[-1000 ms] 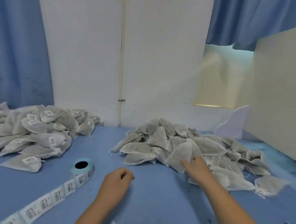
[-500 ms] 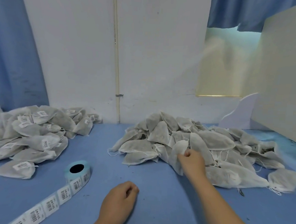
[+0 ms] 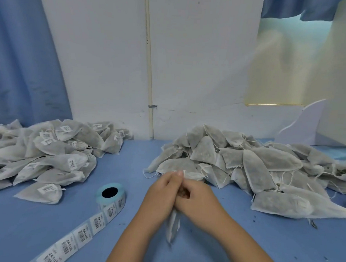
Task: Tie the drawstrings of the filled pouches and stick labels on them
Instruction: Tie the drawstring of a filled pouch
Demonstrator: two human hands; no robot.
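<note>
- The left hand [image 3: 161,192] and the right hand [image 3: 199,199] are pressed together over the near middle of the blue counter [image 3: 262,251], knuckles touching.
- Both hands have their fingers curled round one pouch [image 3: 173,225]. Its white body hangs below the hands toward the person, and its gathered neck sticks up just past the fingertips.
- Whether the pouch's drawstring is pulled or knotted cannot be told, as the fingers cover it.
- Just beyond the hands and spreading away to their right lies the heap of unlabelled pouches [image 3: 246,160], greyish, with loose white strings trailing from many of them. The nearest pouches of this heap lie right behind the fingertips.
- One flat pouch at the near edge of that heap [image 3: 280,204] lies to the right of the right hand, apart from it.
- Well to the left of the left hand sits the heap of labelled pouches [image 3: 46,156], each visible one bearing a small white barcode sticker.
- Between that heap and the left hand, near the left wrist, stands the label roll [image 3: 110,194] on a pale blue core. Its label strip [image 3: 78,236] runs along the counter toward the person's left and out of view.
- Small dark crumbs are scattered on the counter around and to the right of the forearms.
- Beyond both heaps rises a white wall [image 3: 201,62] with a thin vertical pipe [image 3: 150,69]. A blue curtain [image 3: 22,52] hangs far left of the hands.
</note>
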